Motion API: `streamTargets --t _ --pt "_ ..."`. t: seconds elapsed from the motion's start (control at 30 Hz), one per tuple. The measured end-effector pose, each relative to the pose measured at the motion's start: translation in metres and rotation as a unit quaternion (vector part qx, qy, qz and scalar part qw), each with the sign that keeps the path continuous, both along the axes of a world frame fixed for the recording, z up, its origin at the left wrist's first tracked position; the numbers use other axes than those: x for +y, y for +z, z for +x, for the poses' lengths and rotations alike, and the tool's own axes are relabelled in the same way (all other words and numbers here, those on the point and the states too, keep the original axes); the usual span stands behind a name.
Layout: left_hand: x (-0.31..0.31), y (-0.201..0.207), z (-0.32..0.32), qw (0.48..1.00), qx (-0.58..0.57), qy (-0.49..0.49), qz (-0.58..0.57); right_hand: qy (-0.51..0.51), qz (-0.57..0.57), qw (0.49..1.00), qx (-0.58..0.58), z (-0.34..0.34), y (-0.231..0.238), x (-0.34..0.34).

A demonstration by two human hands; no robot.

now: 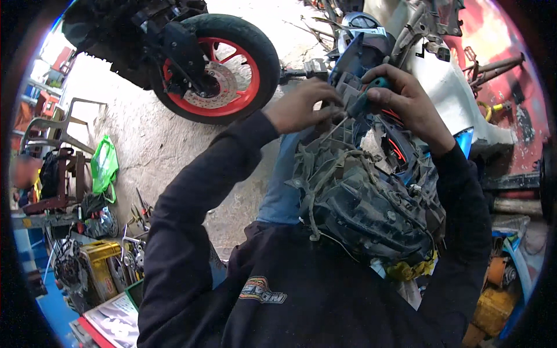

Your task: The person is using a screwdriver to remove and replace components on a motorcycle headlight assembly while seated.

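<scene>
My right hand point(406, 101) is closed round the teal handle of a screwdriver point(361, 104), whose thin shaft points down and left. Beside the handle, my left hand point(307, 105) has its fingers bent and drawn together; what they grip, if anything, is hidden. Both hands are over the far end of a dusty black plastic motorcycle body part point(371, 214), which lies by my right side and has straps or cables along it. The screwdriver's tip is hard to make out against the grey plastic.
A motorcycle front wheel point(217, 75) with a red rim stands ahead on the left. Dark blue and grey motorcycle parts point(362, 35) lie beyond my hands. A green bag point(104, 165) hangs near a chair frame point(69, 124) at left. Engine parts and a yellow crate point(100, 269) sit lower left.
</scene>
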State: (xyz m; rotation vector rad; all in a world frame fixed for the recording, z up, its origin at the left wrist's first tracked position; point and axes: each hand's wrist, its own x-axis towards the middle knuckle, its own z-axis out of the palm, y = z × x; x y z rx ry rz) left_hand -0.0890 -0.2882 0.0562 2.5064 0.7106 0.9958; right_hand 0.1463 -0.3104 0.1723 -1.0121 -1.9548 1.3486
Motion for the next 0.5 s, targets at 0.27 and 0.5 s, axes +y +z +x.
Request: streamTargets --t 0.27,0.5 --pt "-0.091 0.032 -0.072 0.896 0.157 0.017 -0.414 0.084 -0.044 0.995 -0.012 -0.031 -0.014 -0.015" --pt "-0.100 0.003 -0.077 0.750 0.090 -0.090 -0.649 0.106 0.007 0.992 -0.075 -0.042 -0.026 -0.018"
